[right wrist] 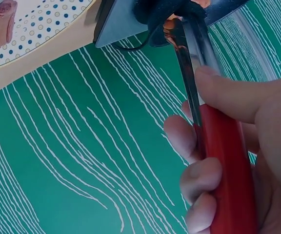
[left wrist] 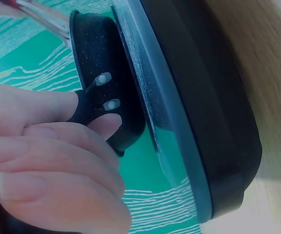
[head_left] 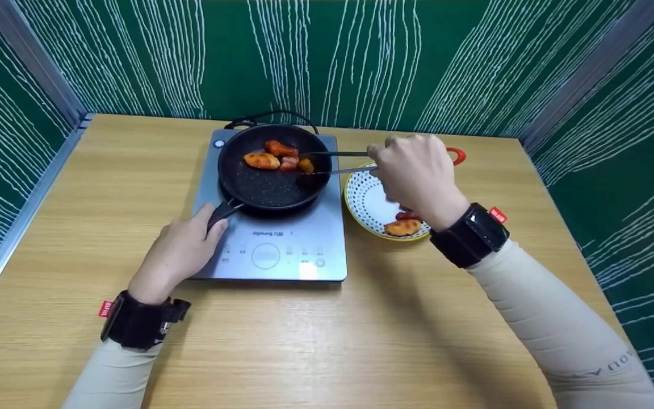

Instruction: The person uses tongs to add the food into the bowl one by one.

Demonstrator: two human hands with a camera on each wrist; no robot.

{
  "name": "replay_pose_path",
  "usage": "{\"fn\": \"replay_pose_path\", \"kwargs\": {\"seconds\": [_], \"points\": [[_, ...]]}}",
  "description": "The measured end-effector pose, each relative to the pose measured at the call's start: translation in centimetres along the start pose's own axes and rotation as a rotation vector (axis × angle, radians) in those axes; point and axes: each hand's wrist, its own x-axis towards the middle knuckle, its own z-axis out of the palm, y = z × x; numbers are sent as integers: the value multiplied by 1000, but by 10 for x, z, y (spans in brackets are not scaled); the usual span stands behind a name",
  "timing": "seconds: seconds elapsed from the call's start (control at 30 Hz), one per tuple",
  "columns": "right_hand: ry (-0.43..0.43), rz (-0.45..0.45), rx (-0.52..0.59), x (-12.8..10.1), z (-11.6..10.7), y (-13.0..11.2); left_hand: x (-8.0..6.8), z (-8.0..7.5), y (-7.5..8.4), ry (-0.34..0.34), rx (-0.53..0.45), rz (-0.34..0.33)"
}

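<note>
Two hands work over a wooden table [head_left: 327, 341] in the head view. The left hand [head_left: 182, 250] grips the black handle of a frying pan [head_left: 273, 167], which sits on a grey induction cooktop [head_left: 281, 250]. The right hand [head_left: 412, 173] squeezes metal tongs [head_left: 335, 162] with a red grip, their tips pinching a small orange food piece [head_left: 305, 165] inside the pan. Three more browned pieces lie in the pan beside it. Just right of the cooktop stands a dotted plate [head_left: 364, 199], with two pieces of food at its near edge, partly hidden by the right wrist.

From the left wrist, the fingers [left wrist: 57, 161] curl round the pan handle [left wrist: 89, 107] close to its two rivets; the dark pan [left wrist: 101, 73] rests against the cooktop's [left wrist: 204, 122] glass surface.

From the right wrist, thumb and fingers [right wrist: 204, 170] clamp the red tong grip [right wrist: 226, 161], and the steel arms run to the pan, where a bit of orange food [right wrist: 170, 31] shows at the tips. The dotted plate [right wrist: 43, 29] appears at the upper left, holding a reddish piece.
</note>
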Motion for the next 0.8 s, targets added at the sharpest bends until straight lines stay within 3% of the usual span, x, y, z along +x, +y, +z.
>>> {"fn": "replay_pose_path", "kwargs": {"seconds": [0.3, 0.8], "points": [[52, -40, -28, -2, 9, -8, -1, 1, -1, 27, 17, 27], [12, -2, -85, -5, -3, -6, 0, 2, -1, 12, 1, 10]]}}
